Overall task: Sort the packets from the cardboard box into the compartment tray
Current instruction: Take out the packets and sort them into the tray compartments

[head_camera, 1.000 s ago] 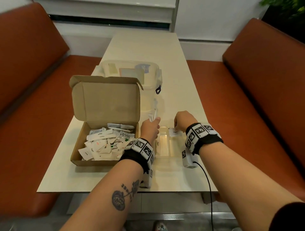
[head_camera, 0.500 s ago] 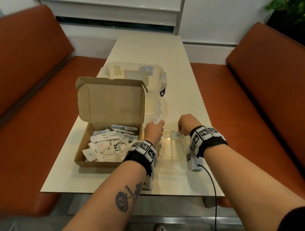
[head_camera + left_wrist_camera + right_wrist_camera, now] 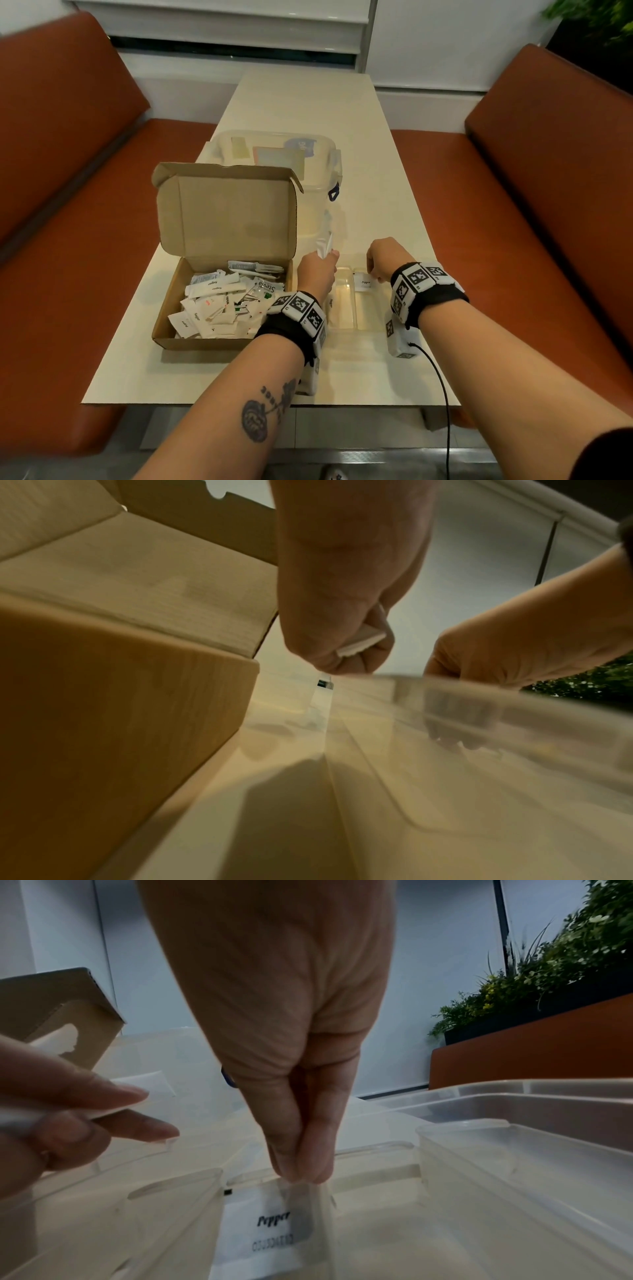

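Nearest the person, the clear compartment tray (image 3: 344, 310) lies at the table's near edge, just beside the cardboard box (image 3: 164, 308) at its 9 o'clock, likely so each packet travels little.

Over the tray's far end, the right hand (image 3: 385, 258) points down with thumb and fingertips (image 3: 301, 1172) pressed together at the top edge of a Pepper packet (image 3: 263, 1229). The packet lies flat in one compartment; whether the hand pinches it or merely touches it cannot be told. It looks like a placing or a release.

At the right hand's 9 o'clock, the left hand (image 3: 317, 270) is curled round several white packets (image 3: 324, 245), which stand up from the fist. It seems to serve as a reserve that feeds the right hand.

The box holds a loose heap of sachets (image 3: 222, 301), so most of the sorting remains. Farther away, at 12 o'clock behind the raised box lid (image 3: 227, 212), stands a clear lidded bin (image 3: 329, 150).
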The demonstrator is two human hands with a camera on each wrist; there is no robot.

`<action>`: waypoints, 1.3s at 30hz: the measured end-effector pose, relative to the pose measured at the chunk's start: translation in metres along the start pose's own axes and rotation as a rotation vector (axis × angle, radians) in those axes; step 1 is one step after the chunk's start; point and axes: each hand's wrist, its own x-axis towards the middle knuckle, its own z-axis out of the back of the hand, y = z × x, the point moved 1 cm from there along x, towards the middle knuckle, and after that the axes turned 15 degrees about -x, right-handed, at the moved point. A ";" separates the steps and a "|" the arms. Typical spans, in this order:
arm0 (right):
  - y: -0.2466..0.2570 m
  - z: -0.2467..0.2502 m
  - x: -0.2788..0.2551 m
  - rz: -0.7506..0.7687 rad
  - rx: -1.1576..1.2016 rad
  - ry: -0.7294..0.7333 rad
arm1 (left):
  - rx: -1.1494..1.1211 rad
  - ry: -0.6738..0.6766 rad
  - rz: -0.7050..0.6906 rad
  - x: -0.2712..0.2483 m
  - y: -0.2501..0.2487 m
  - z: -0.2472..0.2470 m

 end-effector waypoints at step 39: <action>0.042 0.010 -0.039 -0.006 1.213 -0.108 | -0.761 0.243 0.109 -0.011 -0.023 0.012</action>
